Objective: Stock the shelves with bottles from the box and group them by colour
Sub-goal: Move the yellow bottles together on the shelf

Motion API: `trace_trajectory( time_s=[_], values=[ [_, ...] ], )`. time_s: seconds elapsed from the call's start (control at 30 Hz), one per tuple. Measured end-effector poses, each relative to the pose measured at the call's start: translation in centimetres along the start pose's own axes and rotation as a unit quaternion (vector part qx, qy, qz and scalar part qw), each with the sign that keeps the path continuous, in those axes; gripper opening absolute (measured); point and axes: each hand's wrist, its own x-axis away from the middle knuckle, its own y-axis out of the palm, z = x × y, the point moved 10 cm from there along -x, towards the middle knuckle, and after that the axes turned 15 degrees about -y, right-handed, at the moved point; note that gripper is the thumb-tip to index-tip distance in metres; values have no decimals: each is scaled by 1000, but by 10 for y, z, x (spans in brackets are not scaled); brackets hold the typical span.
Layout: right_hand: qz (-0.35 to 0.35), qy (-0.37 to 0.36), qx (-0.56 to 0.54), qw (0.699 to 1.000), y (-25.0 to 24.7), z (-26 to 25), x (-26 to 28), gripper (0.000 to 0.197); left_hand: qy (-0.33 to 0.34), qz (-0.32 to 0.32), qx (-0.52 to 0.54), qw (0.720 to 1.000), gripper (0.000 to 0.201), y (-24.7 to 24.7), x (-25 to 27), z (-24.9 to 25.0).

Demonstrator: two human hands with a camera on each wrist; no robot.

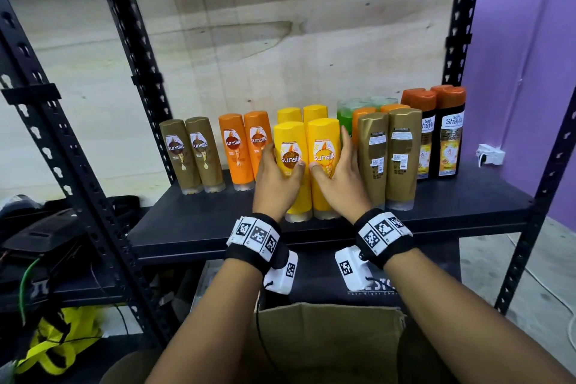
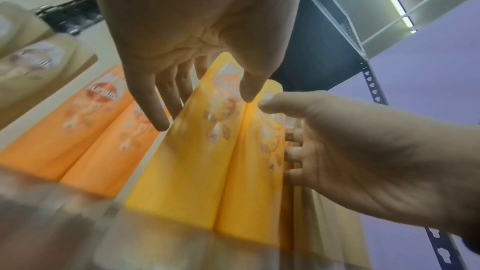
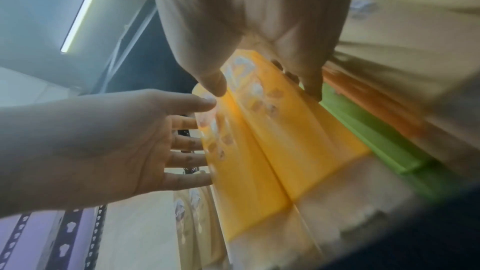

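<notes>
Two yellow bottles stand side by side at the front of the black shelf (image 1: 187, 227), the left yellow bottle (image 1: 290, 140) and the right yellow bottle (image 1: 322, 140). My left hand (image 1: 282, 162) lies against the left one, straight fingers along its outer side and thumb on its label. My right hand (image 1: 332, 159) mirrors it on the right one. In the left wrist view my left hand (image 2: 205, 110) touches the blurred yellow pair (image 2: 207, 161). The right wrist view shows my right hand (image 3: 262, 89) likewise. The cardboard box (image 1: 327, 337) sits below my forearms, its inside hidden.
Along the shelf stand a brown pair (image 1: 191, 156), an orange pair (image 1: 246, 150), two more yellow bottles (image 1: 302, 114) behind, green bottles (image 1: 349, 112), back-facing brown bottles (image 1: 388, 159) and black orange-capped bottles (image 1: 442, 140). Black uprights (image 1: 134, 72) frame the shelf. A yellow bag (image 1: 53, 349) lies low left.
</notes>
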Motion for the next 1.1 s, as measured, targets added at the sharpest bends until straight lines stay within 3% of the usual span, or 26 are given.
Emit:
trace_trajectory(
  time_s=[0.13, 0.33, 0.6, 1.1],
  values=[
    [-6, -40, 50, 998, -3, -17, -10, 100, 23, -4, -64, 998, 82, -5, -6, 15],
    [-54, -37, 138, 988, 1, -19, -18, 107, 32, 0, -109, 994, 81, -5, -11, 17],
    [-36, -53, 149, 987, 1, -13, -23, 106, 38, 16, -105, 994, 75, -5, -19, 9],
    [-41, 30, 106, 993, 30, 28, -64, 98, -63, -30, -73, 995, 67, 25, -84, -11]
  ],
)
